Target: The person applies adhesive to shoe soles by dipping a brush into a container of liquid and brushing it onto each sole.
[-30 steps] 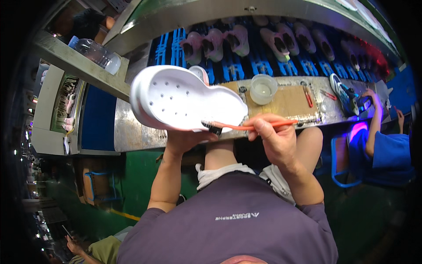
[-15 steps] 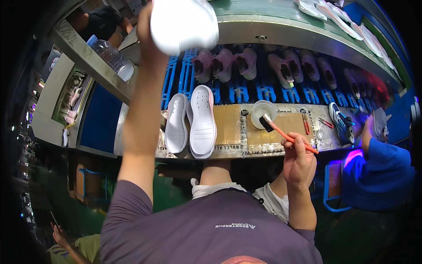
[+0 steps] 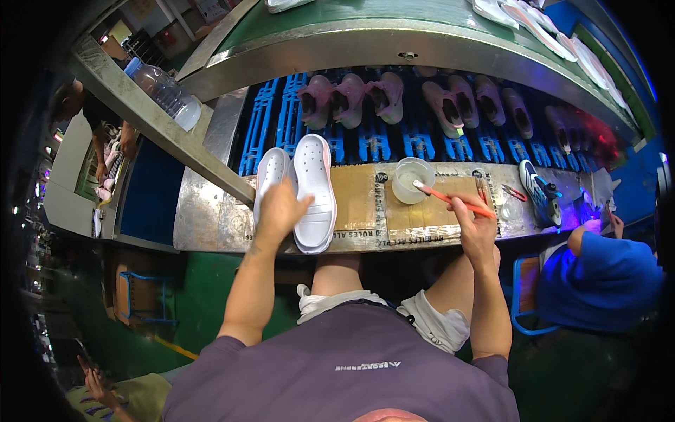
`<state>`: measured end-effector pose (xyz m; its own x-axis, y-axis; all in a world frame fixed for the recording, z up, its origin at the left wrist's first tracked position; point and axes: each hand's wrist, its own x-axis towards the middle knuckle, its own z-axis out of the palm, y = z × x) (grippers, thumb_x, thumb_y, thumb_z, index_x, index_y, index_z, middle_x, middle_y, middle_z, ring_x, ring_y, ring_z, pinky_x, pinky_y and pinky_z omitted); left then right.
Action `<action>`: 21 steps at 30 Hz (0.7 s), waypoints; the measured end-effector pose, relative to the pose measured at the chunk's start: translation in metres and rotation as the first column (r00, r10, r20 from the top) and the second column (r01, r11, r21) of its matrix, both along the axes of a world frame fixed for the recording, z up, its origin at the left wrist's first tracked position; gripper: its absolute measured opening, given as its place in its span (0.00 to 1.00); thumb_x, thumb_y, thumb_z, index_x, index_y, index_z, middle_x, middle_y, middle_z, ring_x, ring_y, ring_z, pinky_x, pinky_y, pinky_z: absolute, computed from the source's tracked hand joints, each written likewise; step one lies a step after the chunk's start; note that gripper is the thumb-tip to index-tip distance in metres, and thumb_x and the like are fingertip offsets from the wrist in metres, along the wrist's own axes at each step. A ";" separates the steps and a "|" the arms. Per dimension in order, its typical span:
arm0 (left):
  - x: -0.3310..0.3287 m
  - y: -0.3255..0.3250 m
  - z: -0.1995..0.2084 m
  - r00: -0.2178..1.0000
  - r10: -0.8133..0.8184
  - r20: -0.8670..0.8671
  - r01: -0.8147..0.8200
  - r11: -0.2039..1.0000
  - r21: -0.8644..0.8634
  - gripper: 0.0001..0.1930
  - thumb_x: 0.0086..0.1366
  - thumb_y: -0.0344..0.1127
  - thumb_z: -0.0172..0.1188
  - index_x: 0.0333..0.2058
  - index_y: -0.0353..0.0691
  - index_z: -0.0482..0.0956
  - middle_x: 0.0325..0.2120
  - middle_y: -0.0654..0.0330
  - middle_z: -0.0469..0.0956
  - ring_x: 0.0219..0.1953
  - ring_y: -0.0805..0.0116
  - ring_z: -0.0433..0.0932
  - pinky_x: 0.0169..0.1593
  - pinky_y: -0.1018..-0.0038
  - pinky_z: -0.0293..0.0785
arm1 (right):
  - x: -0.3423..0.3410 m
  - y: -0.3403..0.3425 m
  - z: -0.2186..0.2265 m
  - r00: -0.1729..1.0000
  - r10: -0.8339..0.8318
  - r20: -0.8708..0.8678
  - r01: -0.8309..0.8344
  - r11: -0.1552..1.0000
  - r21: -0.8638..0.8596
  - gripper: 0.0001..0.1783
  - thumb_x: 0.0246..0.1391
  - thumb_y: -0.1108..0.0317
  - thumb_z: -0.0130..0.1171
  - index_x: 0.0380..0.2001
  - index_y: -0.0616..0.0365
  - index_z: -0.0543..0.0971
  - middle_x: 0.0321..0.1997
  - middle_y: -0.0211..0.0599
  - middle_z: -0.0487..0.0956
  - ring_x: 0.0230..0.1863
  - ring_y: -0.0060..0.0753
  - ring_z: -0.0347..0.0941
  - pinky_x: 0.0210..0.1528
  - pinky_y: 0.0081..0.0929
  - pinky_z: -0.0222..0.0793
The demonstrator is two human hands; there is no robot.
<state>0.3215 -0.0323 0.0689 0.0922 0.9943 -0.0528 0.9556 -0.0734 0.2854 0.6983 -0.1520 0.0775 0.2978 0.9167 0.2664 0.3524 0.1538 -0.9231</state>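
The person's two bare hands worked well apart over a bench topped with bare grey metal [image 3: 204,204] and taped brown cardboard [image 3: 355,190]. The bare left hand [image 3: 283,209], blurred, was over the lower part of a white, elongated shoe sole with small holes at its far end [image 3: 273,169]; its forearm rose steeply from a bent elbow, and its thumb stretched rightward toward a second white, perforated shoe sole [image 3: 314,190], which lay just beside the first. Whether the left fingers had closed on anything could not be told.

The bare right hand [image 3: 477,224] was clamped on a slim orange-handled brush [image 3: 450,198], thumb uppermost, with its forearm nearly upright. The handle sloped up to the left, its butt jutting past the hand, and the brush's pale neck reached over a round, translucent plastic cup [image 3: 413,181] standing on the cardboard.
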 end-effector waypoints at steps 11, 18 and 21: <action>-0.018 -0.016 -0.067 0.967 0.013 0.256 -0.007 1.000 -0.026 0.23 0.59 0.47 0.70 0.43 0.32 0.84 0.37 0.39 0.86 0.43 0.37 0.84 0.49 0.49 0.79 | -0.008 0.076 0.024 0.832 0.196 0.519 -0.015 0.943 -0.332 0.14 0.65 0.59 0.64 0.39 0.59 0.88 0.36 0.50 0.86 0.39 0.50 0.82 0.43 0.37 0.75; -0.012 -0.006 -0.061 0.961 0.116 0.251 -0.053 0.968 -0.246 0.23 0.56 0.50 0.69 0.28 0.29 0.87 0.31 0.40 0.86 0.39 0.39 0.85 0.48 0.52 0.79 | -0.013 0.064 0.030 0.866 -0.024 0.500 -0.019 0.997 0.081 0.08 0.64 0.66 0.66 0.41 0.56 0.88 0.36 0.44 0.85 0.38 0.43 0.81 0.42 0.35 0.75; -0.005 -0.015 -0.056 0.975 0.095 0.202 -0.076 0.992 -0.101 0.20 0.60 0.46 0.68 0.28 0.29 0.87 0.32 0.39 0.86 0.40 0.38 0.85 0.49 0.51 0.80 | -0.013 0.056 0.021 0.873 -0.026 0.487 -0.019 0.996 0.087 0.08 0.65 0.65 0.66 0.41 0.57 0.88 0.36 0.43 0.85 0.38 0.42 0.81 0.42 0.33 0.74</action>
<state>0.3169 -0.0474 0.0133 0.0254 0.9907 -0.1335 0.8772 0.0419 0.4783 0.6848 -0.0955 0.0990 0.1127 0.8825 0.4566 0.7544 0.2231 -0.6173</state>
